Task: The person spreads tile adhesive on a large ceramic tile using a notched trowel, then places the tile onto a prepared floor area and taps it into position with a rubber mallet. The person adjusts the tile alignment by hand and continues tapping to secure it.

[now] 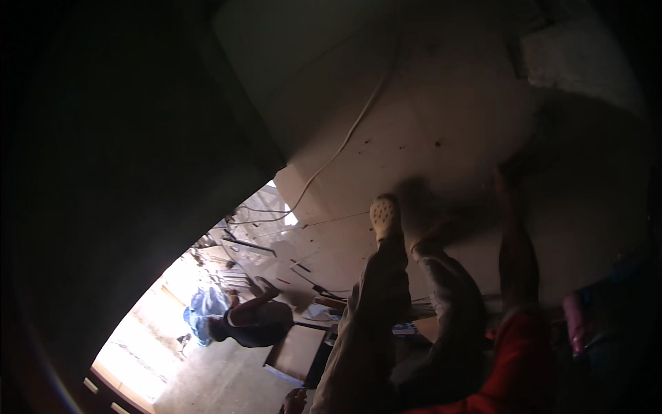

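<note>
From the lower right my right arm in a red sleeve [518, 352] stretches up across a broad pale surface. My right hand [509, 181] is at or close to that surface, in deep shadow that hides its fingers. At the bottom edge, left of the trouser legs, is what looks like my left hand [294, 400], small, dim and partly cut off. Two legs in pale trousers [372, 297] run up the middle. A light perforated clog [385, 217] is on the left foot; the other foot is dark and hard to make out.
A thin pale cable [345, 141] curves over the pale surface [427, 96]. A large dark panel [131, 159] blocks the left side. Beyond its edge a person in a dark top [262, 324] bends near blue plastic sheeting [205, 309], beside a box-like piece [298, 350] and scattered strips.
</note>
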A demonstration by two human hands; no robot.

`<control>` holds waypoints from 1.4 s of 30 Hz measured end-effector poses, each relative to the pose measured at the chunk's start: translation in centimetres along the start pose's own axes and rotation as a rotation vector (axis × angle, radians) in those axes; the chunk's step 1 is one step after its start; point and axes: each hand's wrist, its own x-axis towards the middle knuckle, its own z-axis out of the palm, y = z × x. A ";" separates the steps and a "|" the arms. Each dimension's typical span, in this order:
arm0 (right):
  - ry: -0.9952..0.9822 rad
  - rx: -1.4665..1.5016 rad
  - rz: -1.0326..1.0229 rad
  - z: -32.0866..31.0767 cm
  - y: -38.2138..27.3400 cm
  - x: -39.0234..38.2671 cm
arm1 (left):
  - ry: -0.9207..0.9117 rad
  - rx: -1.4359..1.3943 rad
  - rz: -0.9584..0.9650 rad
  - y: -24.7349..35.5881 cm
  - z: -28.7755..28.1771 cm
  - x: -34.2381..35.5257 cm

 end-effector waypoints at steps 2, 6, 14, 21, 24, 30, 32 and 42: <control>-0.037 0.137 -0.017 -4.7 -2.4 -2.1 | -0.049 -0.026 0.029 0.9 2.3 -0.4; -0.212 0.527 0.081 -15.7 -8.2 -7.6 | -0.149 -0.080 0.139 6.6 7.4 -0.9; -0.429 0.879 0.268 -33.3 -27.7 -10.3 | -0.241 -0.148 0.347 27.6 9.1 -3.4; -0.293 0.956 0.079 -49.0 -45.7 -6.0 | -0.207 -0.073 0.444 42.1 0.5 -6.0; -0.245 0.956 0.045 -52.7 -46.9 -3.2 | -0.184 -0.012 0.434 49.6 -3.2 -7.7; -0.229 0.651 -0.292 -51.5 -40.5 7.4 | -0.194 -0.382 0.299 62.5 -6.2 -10.2; -0.258 0.511 -0.257 -51.9 -38.6 10.7 | -0.229 -0.243 0.446 64.6 -6.1 -10.5; -0.305 0.131 0.122 -64.4 -50.1 18.6 | -0.253 -0.899 0.112 79.5 -8.4 -7.7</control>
